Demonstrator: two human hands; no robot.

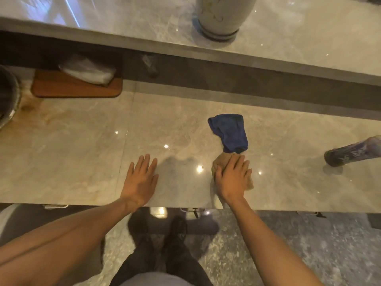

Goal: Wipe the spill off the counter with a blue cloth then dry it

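Observation:
A crumpled blue cloth [229, 132] lies loose on the pale marble counter [82, 153], just beyond my right hand. My right hand [234, 177] presses flat on a bunched tan cloth [220, 162], whose edges show past the thumb and little finger. The blue cloth's near end touches the tan cloth. My left hand [141, 178] rests flat on the bare counter with fingers spread, a short way left of the tan cloth. Between the two hands the stone looks slightly darker and glossy; I cannot tell whether it is wet.
A patterned vase [354, 151] lies tipped over at the right edge. A wooden board [82, 88] with a plastic bag sits back left beside a dark basket [7, 96]. A large ceramic jar [219, 16] stands on the raised upper ledge. The counter's front edge runs under my wrists.

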